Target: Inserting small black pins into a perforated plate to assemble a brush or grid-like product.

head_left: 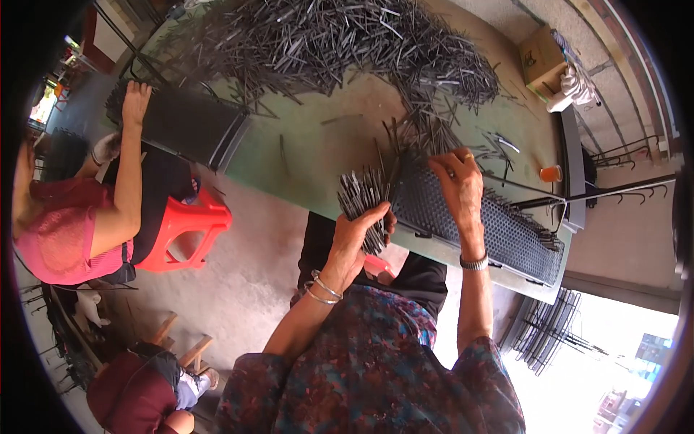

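A thick bundle of thin dark strips (360,189) is gripped in my left hand (354,235), fingers wrapped round it at the table's near edge. To its right lies a long dark panel (426,199) covered with small holes. Strips stand along part of its far edge and at its right end. My right hand (463,184) is over the panel's far side, thumb and fingers pinched together. Whatever is between those fingertips is too small to make out. Loose strips (434,134) lie just beyond the panel.
A large heap of dark strips (289,43) covers the far part of the green table (311,145). At right are an orange cup (551,173), a cardboard box (542,61) and a metal bar (622,189). A co-worker (72,231) sits left by a red stool (184,228); another person (134,390) is lower left.
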`<action>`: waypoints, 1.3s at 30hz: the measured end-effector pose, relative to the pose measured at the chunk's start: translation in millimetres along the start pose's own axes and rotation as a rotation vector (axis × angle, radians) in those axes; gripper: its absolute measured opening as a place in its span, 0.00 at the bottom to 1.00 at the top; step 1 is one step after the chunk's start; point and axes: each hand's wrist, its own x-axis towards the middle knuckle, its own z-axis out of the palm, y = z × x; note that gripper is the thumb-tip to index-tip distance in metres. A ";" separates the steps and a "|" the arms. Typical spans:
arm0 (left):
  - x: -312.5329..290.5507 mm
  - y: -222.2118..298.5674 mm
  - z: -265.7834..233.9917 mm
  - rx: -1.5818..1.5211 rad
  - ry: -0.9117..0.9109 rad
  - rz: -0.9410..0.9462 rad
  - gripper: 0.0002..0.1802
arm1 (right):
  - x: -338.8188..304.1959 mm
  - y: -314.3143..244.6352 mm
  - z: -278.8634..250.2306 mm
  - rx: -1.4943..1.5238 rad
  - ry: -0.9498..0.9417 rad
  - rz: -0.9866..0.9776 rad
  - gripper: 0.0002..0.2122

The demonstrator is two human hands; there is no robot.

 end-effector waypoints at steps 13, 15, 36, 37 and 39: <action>-15.3 3.7 5.2 0.063 0.026 0.087 0.08 | -29.2 -61.0 0.9 0.469 -0.355 0.222 0.09; -19.0 -0.7 2.9 0.091 -0.026 0.016 0.09 | -38.8 -65.8 7.0 0.387 -0.287 0.204 0.06; -1.1 -17.2 -1.1 0.147 0.098 0.222 0.11 | -26.0 -41.7 3.1 0.668 -0.638 0.414 0.02; 1.7 -10.4 -3.2 0.150 0.027 0.165 0.10 | -21.6 -29.8 7.8 0.605 -0.646 0.344 0.03; -7.9 2.4 -2.4 0.222 -0.022 0.055 0.09 | -18.9 -42.8 -7.7 0.606 -0.657 0.339 0.03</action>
